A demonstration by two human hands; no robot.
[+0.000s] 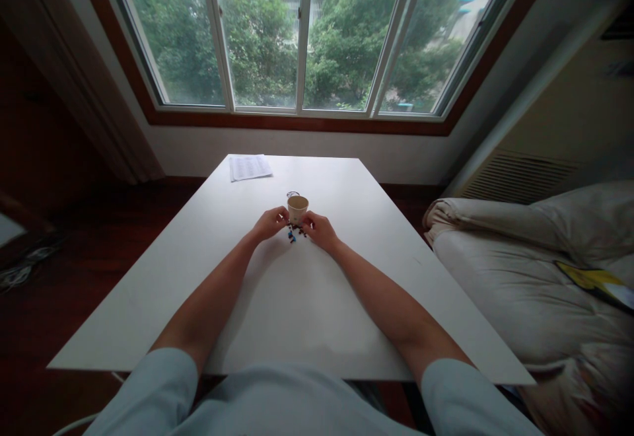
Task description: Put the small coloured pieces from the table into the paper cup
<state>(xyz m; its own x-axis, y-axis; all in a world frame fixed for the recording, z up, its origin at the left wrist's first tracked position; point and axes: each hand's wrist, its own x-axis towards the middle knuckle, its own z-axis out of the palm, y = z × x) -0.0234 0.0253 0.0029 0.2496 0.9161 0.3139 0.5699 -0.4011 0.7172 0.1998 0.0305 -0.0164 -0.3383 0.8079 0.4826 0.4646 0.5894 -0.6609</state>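
A light brown paper cup point(298, 210) stands upright on the white table point(297, 304), its opening facing up. Small dark and blue bead-like pieces point(292, 235) lie scattered just in front of the cup. My left hand point(271, 222) is at the cup's left side, thumb and fingers drawn together in a pinch. On the right side my right hand point(319, 230) also pinches, close to the cup and above some of the dark pieces. What either pinch holds is too small to make out. Behind the cup shows part of a thin dark loop point(293, 194).
Printed paper sheets point(250, 167) lie at the table's far left corner. Past the far edge is a wall with a wide window point(297, 39). To the right of the table sits a cushioned sofa point(495, 290) with a yellow item point(587, 279) on it. Cables point(22, 271) lie on the floor at left.
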